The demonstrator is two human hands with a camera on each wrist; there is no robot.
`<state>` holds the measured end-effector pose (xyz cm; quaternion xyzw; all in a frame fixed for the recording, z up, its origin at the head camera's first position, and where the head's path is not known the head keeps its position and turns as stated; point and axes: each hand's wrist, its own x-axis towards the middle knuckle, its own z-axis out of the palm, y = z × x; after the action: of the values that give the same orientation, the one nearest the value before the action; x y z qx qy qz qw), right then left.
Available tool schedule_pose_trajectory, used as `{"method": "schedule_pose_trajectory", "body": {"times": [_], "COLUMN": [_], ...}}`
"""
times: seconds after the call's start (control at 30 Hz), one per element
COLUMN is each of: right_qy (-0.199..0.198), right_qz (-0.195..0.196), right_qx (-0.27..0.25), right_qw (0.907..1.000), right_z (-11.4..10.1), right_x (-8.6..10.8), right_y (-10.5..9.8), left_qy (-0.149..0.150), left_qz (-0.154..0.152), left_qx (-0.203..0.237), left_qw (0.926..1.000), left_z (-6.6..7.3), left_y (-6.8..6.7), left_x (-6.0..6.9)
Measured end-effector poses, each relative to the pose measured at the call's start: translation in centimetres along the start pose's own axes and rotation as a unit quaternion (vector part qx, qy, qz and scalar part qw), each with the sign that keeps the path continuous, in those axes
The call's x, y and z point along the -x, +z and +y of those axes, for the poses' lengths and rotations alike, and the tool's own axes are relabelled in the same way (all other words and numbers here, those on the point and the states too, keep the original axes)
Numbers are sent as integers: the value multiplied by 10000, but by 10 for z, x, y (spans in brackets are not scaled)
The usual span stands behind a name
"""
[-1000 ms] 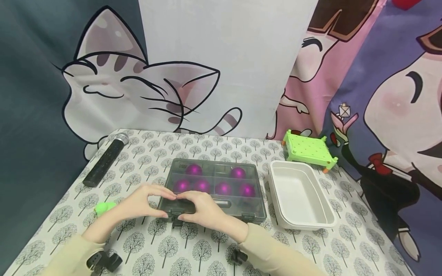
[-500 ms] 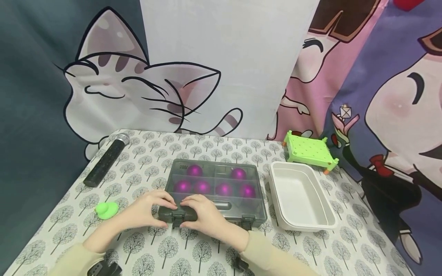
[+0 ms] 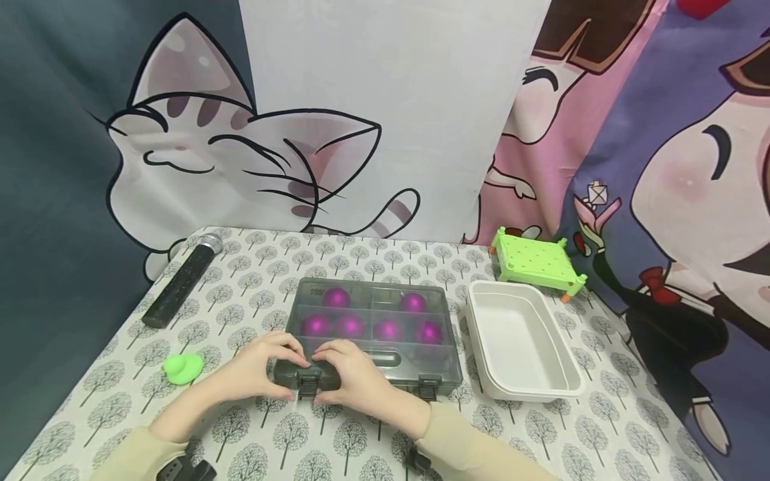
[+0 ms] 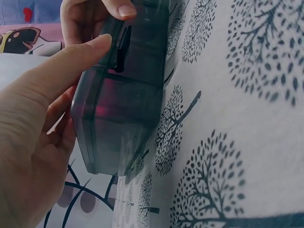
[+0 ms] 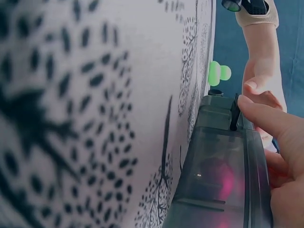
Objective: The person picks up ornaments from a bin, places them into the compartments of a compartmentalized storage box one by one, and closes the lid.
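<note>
A translucent grey compartment box (image 3: 385, 307) lies flat on the cloth, its lid down over several purple balls (image 3: 351, 325). Both hands are at its front left corner. My left hand (image 3: 263, 364) grips the front edge, fingers on the lid and thumb near the front-left latch (image 4: 122, 50). On the other side of that latch, my right hand (image 3: 355, 374) holds the edge the same way. In the right wrist view, the right thumb touches the latch (image 5: 234, 112). A second latch (image 3: 429, 387) sits farther right. Whether either latch is fastened, I cannot tell.
Left of the box lie a green toy duck (image 3: 183, 368) and a black microphone (image 3: 183, 282). To the right stand a white plastic basin (image 3: 522, 341) and a green toy bed (image 3: 537, 260). A tree-patterned cloth (image 3: 252, 447) covers the table; printed curtains hang behind.
Both hands have moved slightly down at the box's front edge, and more of its front face shows. The left forearm has shifted, uncovering the toy duck. Over the last half second, little differs.
</note>
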<state>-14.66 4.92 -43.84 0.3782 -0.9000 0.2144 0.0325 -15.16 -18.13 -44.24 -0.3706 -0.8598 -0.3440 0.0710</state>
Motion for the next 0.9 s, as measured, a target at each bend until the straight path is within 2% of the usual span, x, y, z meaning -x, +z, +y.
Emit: {"method": "schedule_pose_trajectory", "body": {"times": [0.4,0.67,0.9], "right_qy": [56,238,225], "right_qz": [449,393,382], "right_qx": [38,-337,-552], "right_qw": [9990,9984,9975], "right_z": [-5,-1,1], "right_x": [-5,-7,-7], "right_y": [8,6,4], "left_qy": [-314,-263,-424], "left_qz": [-90,42,168], "left_qx": [575,655,664], "left_qw": [9978,9975,9968], "left_z": [-2,-2,-2], "left_y": [1,4,7], "left_x": [-3,-2,-5]}}
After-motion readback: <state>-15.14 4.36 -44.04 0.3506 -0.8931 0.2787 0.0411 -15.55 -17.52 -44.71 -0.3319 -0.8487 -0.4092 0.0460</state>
